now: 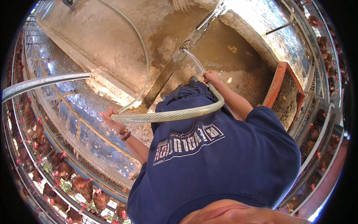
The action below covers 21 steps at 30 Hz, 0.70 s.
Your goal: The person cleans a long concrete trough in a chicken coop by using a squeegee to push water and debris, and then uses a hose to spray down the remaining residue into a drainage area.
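Observation:
A braided clear plastic hose (167,116) bends across the front of my navy T-shirt. My right hand (210,76) grips it close to its outlet, and a jet of water (196,59) shoots from there onto the floor channel (167,68). Further back along the hose, my left hand (114,119) is closed around it, with bead bracelets on the wrist. Beyond that hand the hose trails away over the concrete floor (112,36) in a wide curve toward the top of the view.
Brown hens (82,186) stand in wire cages on the left, with more hens (324,162) caged on the right. An orange-rimmed container (279,81) holding dark material sits at my right. A metal beam (47,84) juts in from the left. Muddy water (232,47) covers the floor ahead.

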Tool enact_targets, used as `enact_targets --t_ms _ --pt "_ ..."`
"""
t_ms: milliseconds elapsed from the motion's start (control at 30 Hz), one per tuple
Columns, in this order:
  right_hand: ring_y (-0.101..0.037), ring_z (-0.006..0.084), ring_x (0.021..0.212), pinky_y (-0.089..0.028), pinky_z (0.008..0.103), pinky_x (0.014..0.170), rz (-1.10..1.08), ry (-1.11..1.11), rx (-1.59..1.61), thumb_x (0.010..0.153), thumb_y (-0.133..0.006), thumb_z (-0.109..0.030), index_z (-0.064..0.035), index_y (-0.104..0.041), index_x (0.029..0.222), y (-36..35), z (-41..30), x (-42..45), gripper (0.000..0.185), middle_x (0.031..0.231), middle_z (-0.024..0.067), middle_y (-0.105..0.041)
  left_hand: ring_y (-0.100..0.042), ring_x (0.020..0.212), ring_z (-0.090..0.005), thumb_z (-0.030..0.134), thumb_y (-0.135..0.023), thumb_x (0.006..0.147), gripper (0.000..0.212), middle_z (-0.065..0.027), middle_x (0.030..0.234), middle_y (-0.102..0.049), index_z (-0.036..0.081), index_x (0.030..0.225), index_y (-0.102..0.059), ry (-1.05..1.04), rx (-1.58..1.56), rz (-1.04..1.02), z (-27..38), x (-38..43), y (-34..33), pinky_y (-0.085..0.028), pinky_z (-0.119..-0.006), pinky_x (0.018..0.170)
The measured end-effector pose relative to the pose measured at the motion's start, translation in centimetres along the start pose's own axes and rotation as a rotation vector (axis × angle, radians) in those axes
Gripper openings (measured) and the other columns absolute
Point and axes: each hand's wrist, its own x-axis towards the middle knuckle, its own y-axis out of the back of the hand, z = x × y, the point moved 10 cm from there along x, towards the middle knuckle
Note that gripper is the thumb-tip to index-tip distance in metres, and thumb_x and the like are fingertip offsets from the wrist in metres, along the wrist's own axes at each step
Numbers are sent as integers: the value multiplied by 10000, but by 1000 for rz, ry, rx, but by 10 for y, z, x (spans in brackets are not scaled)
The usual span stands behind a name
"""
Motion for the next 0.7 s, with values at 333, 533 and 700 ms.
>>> enact_targets --t_ms 333,533,700 --pt "-545 165 407 -451 299 387 124 59 28 720 -576 -37 41 -616 703 22 -13 10 89 535 119 -567 -243 507 -135 556 -161 944 687 -12 524 -276 74 471 -287 10 -19 7 0 -3 1 -196 -268 523" --pt "-547 160 412 -452 287 391 207 90 -16 728 -575 -49 39 -615 690 37 -33 0 105 536 111 -566 -241 509 -136 573 -162 937 696 -12 527 -272 73 469 -286 38 1 7 1 -3 0 -195 -272 524" --pt "-542 153 406 -460 285 404 174 124 -30 724 -576 -65 34 -624 706 47 -47 8 112 542 106 -574 -257 507 -141 567 -166 938 698 -20 521 -280 64 472 -298 6 37 -10 0 -1 1 -210 -272 529"
